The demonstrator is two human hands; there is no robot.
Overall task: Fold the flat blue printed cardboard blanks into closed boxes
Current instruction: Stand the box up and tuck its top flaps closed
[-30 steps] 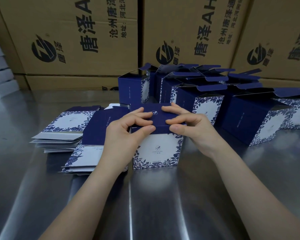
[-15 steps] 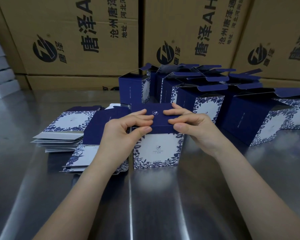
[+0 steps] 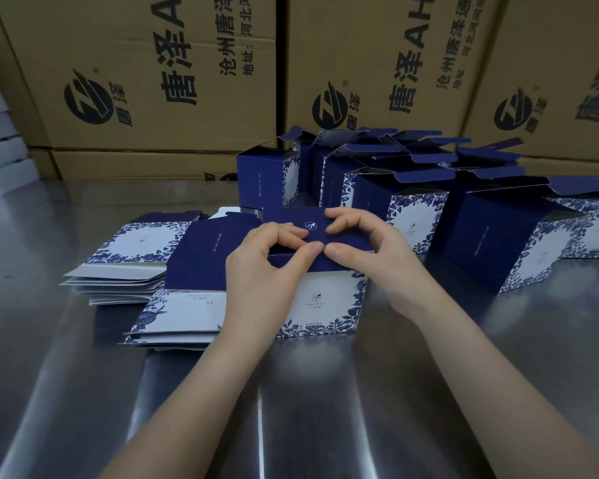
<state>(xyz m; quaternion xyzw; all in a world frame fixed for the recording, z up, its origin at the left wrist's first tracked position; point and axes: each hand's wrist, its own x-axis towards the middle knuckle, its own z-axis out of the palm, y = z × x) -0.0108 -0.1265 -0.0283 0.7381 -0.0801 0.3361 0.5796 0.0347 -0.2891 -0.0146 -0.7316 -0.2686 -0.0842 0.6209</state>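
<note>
Flat blanks (image 3: 128, 243) lie stacked at centre left on the bench (image 3: 325, 409). At mid-frame, the left hand (image 3: 260, 267) and right hand (image 3: 377, 250) have drawn their thumbs together, fingers curled and pinching the lid (image 3: 291, 216) onto the box (image 3: 325, 299). It looks nearly closed. Open-topped boxes (image 3: 519, 243) stand at right.

One left hand (image 3: 261, 278), one right hand (image 3: 377, 257), one gripped box (image 3: 325, 299), two stacks of flat blanks (image 3: 128, 264) (image 3: 184, 305)

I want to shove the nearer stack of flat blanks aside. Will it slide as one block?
Probably not: the flat blanks lie loose with fanned edges, so sheets would likely shear apart. Thin card, so probably light. The shiny table should offer little drag.
</note>
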